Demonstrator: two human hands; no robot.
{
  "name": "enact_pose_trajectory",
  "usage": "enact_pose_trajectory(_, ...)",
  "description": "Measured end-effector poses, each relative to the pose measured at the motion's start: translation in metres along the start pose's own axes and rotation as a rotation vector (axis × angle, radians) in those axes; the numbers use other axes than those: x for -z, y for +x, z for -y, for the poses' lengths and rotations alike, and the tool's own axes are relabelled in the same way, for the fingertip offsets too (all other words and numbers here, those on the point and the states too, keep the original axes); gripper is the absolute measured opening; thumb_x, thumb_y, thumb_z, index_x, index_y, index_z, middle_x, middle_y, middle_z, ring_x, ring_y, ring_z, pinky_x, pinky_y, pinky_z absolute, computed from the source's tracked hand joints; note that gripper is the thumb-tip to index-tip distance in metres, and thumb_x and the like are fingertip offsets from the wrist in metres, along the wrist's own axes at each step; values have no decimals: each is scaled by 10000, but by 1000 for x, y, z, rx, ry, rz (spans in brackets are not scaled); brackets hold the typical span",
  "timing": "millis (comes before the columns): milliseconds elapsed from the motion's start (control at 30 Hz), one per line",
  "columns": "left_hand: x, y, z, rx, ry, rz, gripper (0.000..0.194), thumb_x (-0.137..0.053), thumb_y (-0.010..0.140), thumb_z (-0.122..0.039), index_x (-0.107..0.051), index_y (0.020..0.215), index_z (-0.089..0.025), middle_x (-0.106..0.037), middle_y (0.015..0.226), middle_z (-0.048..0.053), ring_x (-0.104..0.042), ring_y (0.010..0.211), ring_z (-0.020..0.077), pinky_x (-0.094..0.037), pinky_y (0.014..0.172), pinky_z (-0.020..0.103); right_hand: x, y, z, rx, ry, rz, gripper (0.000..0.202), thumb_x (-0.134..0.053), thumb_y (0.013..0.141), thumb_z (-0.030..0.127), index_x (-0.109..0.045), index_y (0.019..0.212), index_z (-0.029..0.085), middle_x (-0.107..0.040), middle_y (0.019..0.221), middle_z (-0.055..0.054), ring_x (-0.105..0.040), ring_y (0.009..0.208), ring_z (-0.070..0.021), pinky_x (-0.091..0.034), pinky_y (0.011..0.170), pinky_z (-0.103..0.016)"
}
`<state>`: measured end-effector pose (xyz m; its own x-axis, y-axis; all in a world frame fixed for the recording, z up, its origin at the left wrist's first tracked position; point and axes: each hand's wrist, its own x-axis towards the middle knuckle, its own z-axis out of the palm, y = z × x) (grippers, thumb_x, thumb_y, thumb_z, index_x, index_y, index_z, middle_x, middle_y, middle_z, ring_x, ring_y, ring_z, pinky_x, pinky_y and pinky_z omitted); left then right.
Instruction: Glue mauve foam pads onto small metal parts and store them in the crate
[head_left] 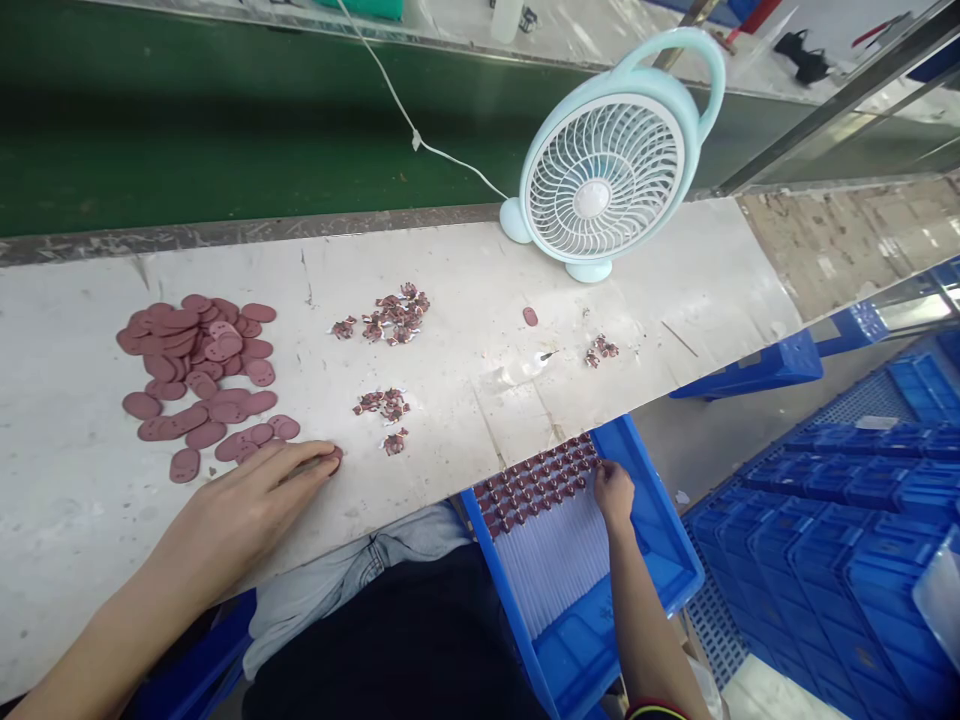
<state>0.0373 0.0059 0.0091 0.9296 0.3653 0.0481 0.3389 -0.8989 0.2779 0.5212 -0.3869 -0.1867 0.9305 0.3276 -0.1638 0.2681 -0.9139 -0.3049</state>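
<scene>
Blue crate [661, 555], right hand [615, 492] curled over, left hand [251, 503] palm-down

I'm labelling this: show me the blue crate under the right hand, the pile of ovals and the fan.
Blue crate [661, 526]: head view, on its side wall.
Pile of ovals [201, 384]: head view, an oval mid-pile.
Fan [592, 198]: head view, on its hub.

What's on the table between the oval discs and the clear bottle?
A farther cluster and a nearer cluster of small brown pieces, as the head view shows.
</scene>
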Motion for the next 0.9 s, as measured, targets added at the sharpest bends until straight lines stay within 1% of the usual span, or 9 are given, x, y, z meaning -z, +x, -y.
enact_pose_trajectory(233, -3, 2, 6, -97, -7, -14, 460, -361, 972, -200, -567, 1378, -262, -585, 1447, 40, -597, 1231, 304, -564, 861, 419, 10, -6, 24, -87, 65, 6, 331, -627, 951, 357, -604, 1222, 169, -622, 1241, -90, -635, 1071, -236, -553, 908, -456)
enact_pose_trajectory(300, -2, 4, 5, -82, -25, -28, 445, -374, 973, -210, -592, 1353, -290, -624, 1401, 37, -613, 1209, 304, -559, 883, 432, 18, -7, 36, -117, 131, -10, 330, -630, 949, 357, -606, 1218, 167, -625, 1233, -89, -637, 1063, -233, -555, 902, -453)
enact_pose_trajectory(400, 6, 8, -4, 17, -122, -71, 390, -469, 956, -278, -628, 1310, -322, -675, 1312, 53, -648, 1144, 313, -553, 908, 456, 39, -12, 62, -158, 285, -74, 320, -632, 947, 359, -610, 1200, 164, -630, 1212, -85, -640, 1040, -227, -558, 886, -442)
enact_pose_trajectory(500, 13, 8, -21, 185, -398, -144, 380, -617, 890, -290, -660, 1265, -333, -677, 1275, 56, -674, 1062, 287, -579, 848, 393, 67, -26, 102, -164, 533, -149, 313, -614, 952, 386, -604, 1168, 159, -639, 1114, -68, -644, 939, -195, -565, 807, -387)
enact_pose_trajectory(600, 10, 9, -43, 342, -968, -202, 286, -631, 887, -223, -726, 1144, -306, -699, 1201, 73, -684, 1034, 272, -601, 738, 328, 91, -58, 159, -119, 852, -106, 346, -568, 942, 490, -589, 1119, 193, -592, 856, 11, -593, 730, -130, -527, 632, -267)
enact_pose_trajectory(633, 7, 11, -51, 380, -1210, -217, 248, -626, 893, -224, -741, 1102, -292, -713, 1160, 82, -696, 1001, 268, -604, 682, 312, 96, -70, 181, -98, 959, -30, 372, -555, 926, 539, -598, 1087, 207, -553, 780, 33, -557, 659, -116, -494, 557, -234)
enact_pose_trajectory(733, -3, 22, -75, 498, -1865, -258, 182, -665, 871, -268, -766, 1022, -260, -750, 1064, 90, -733, 818, 221, -558, 510, 225, 102, -96, 246, -63, 1179, 313, 564, -454, 901, 681, -656, 1028, 169, -491, 685, 33, -440, 510, -97, -332, 350, -187)
enact_pose_trajectory(800, -6, 31, -89, 612, -2113, -294, 166, -716, 831, -263, -778, 983, -240, -768, 1037, 87, -738, 759, 179, -534, 495, 171, 96, -96, 284, -58, 1349, 555, 665, -391, 900, 724, -655, 1095, 145, -514, 726, 16, -404, 491, -80, -254, 292, -157)
enact_pose_trajectory(900, -5, 40, -101, 696, -2279, -333, 181, -759, 795, -240, -784, 970, -198, -778, 1045, 105, -749, 773, 158, -557, 575, 148, 82, -74, 324, -171, 1921, 1146, 566, -513, 921, 593, -544, 1265, 146, -559, 847, 8, -471, 552, -56, -352, 317, -107)
